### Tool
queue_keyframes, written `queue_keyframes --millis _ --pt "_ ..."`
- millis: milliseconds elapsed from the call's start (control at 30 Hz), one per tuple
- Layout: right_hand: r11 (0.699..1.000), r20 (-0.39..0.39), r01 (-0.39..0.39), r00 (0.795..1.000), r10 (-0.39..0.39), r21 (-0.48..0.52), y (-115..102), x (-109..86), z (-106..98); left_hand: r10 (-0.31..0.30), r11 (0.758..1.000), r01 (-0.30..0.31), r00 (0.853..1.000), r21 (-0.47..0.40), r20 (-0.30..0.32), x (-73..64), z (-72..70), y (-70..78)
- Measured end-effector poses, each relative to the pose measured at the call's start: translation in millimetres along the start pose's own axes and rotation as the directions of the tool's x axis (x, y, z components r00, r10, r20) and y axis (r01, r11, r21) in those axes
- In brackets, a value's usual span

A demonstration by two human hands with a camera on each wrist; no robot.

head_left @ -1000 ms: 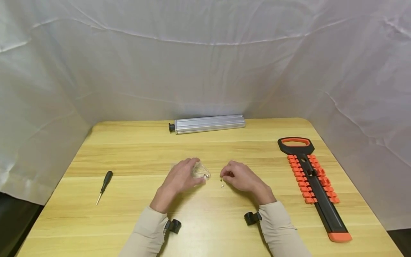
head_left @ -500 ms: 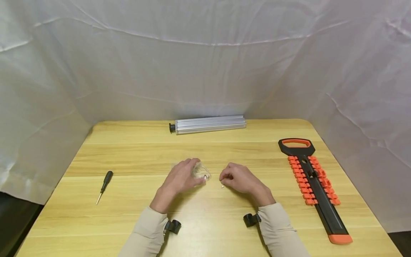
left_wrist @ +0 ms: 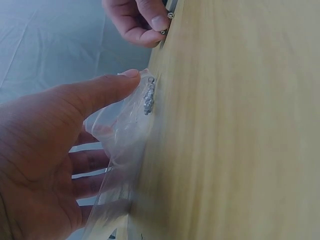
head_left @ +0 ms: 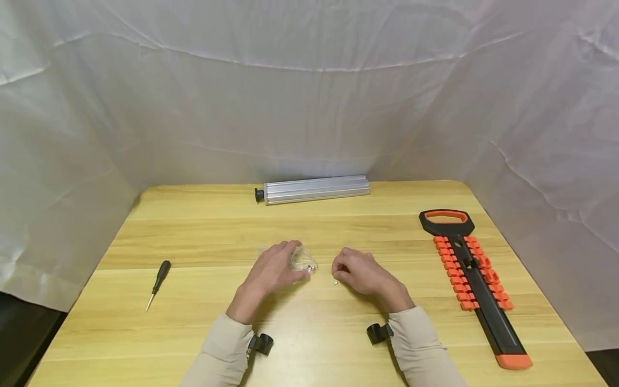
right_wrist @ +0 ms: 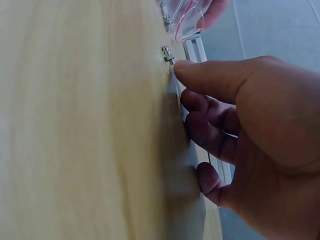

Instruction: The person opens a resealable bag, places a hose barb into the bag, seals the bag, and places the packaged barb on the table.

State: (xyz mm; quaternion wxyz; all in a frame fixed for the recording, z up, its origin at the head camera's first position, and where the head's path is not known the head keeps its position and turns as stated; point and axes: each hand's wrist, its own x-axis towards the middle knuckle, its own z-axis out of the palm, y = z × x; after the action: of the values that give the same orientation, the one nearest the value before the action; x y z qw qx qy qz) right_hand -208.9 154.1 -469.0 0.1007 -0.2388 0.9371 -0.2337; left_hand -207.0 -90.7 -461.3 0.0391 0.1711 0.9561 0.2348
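My left hand (head_left: pixel 273 270) holds a clear plastic zip bag (left_wrist: pixel 120 145) at its mouth, with the thumb on one side and the fingers spread behind the film. Several small shiny metal pieces (left_wrist: pixel 149 97) lie inside, near the thumb tip. To the right, my right hand (head_left: pixel 361 271) pinches a small metal part (left_wrist: pixel 163 32) with thumb and finger low at the tabletop; the fingers mostly hide it in the head view. Another small silvery piece (head_left: pixel 336 282) lies on the table just beside the right thumb.
A wooden table (head_left: pixel 309 344) carries everything. At the left lies a black-handled screwdriver (head_left: pixel 158 282), and at the back a silver aluminium profile (head_left: pixel 316 190) with a black knob. A black rack with orange clips (head_left: pixel 476 279) lies on the right. Pale cloth (head_left: pixel 309 97) hangs around.
My right fingers have come down over one of the two small parts on the table, which now is hidden from the head view. The left hand and bag stay in place.
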Motion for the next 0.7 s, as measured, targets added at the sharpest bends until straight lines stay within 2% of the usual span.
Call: queue_keyframes --millis 267,400,700 --pt "0.999 -0.03 -0.014 0.999 0.015 0.04 -3 3.3 1 0.001 1.0 -0.001 1.0 0.002 0.001 0.1 1.0 0.0" --pt "0.999 -0.045 0.003 0.999 0.0 0.047 -6 8.3 3 -0.001 1.0 0.001 1.0 0.0 0.005 -0.4 1.4 -0.9" --pt "0.997 -0.03 0.024 0.999 -0.021 0.074 -16 18.3 8 0.018 1.0 -0.018 1.0 0.006 -0.008 0.0 2.4 -1.3"
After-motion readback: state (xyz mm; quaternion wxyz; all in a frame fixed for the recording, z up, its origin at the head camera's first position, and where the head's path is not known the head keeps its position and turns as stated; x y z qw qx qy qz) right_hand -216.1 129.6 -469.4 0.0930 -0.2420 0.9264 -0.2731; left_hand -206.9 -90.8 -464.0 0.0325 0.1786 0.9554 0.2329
